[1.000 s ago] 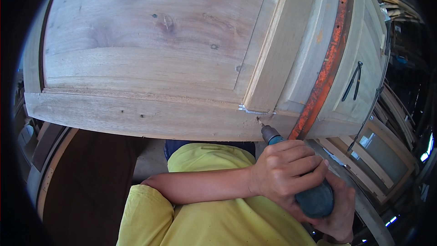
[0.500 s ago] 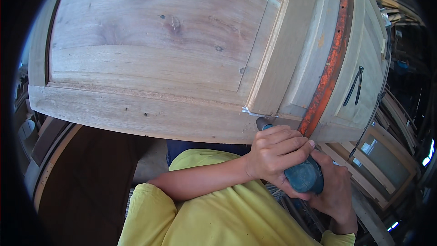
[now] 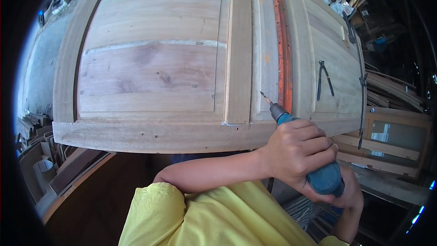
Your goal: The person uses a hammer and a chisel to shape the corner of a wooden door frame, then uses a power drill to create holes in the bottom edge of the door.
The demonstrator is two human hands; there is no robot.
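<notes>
A teal cordless drill (image 3: 324,180) is in both my hands, over the near edge of a wooden panelled door (image 3: 150,134). My left hand (image 3: 300,152) wraps over the drill's body behind the chuck. At its rear, my right hand (image 3: 350,189) closes round the drill, with its fingers partly hidden. The drill bit (image 3: 266,96) is bare along its length and points up and left over the door, apparently off the wood. A small dark hole (image 3: 236,128) shows in the bottom rail, just below the end of an upright stile (image 3: 238,64).
A red metal bar (image 3: 283,41) crosses the door lengthwise. Black-handled pincers (image 3: 324,79) lie on the right panel. Stacked boards (image 3: 391,93) and a framed glazed piece (image 3: 396,132) stand to the right; more wood scraps (image 3: 34,132) are at left.
The drill has come up off the bottom rail, so its bit now shows, as does a hole in the rail. Both hands moved with it, and the view has shifted.
</notes>
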